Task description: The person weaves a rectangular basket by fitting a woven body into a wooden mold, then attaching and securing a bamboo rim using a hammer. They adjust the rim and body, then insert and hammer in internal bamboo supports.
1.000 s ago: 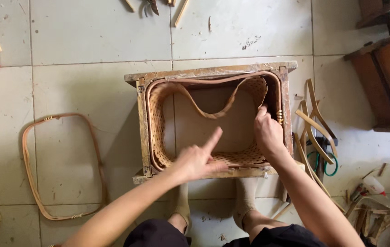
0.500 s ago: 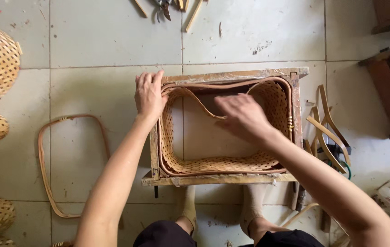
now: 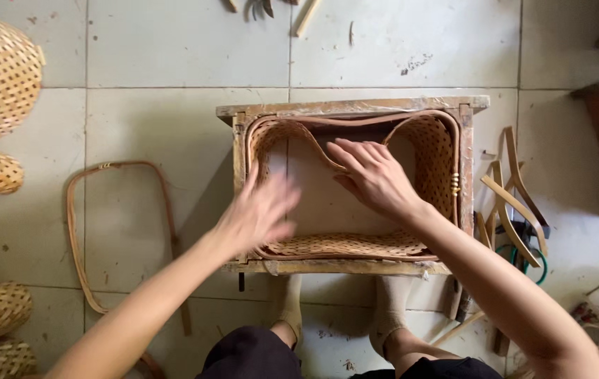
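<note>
I see my left hand (image 3: 261, 210), blurred and open, over the near-left rim of the woven basket (image 3: 433, 151). My right hand (image 3: 377, 175) lies flat inside, fingers spread, gripping nothing. The basket is tan latticework in a wooden frame (image 3: 352, 107) on the tiled floor.

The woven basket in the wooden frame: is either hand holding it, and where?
Neither hand clearly grips it. The right hand presses the bent rim strip; the left hand is blurred at the basket.

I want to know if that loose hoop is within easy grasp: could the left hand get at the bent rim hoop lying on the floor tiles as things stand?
Probably yes. The left hand is over the wooden frame's left edge, and the rim hoop lies just left of it on bare floor tiles, with nothing between.
</note>
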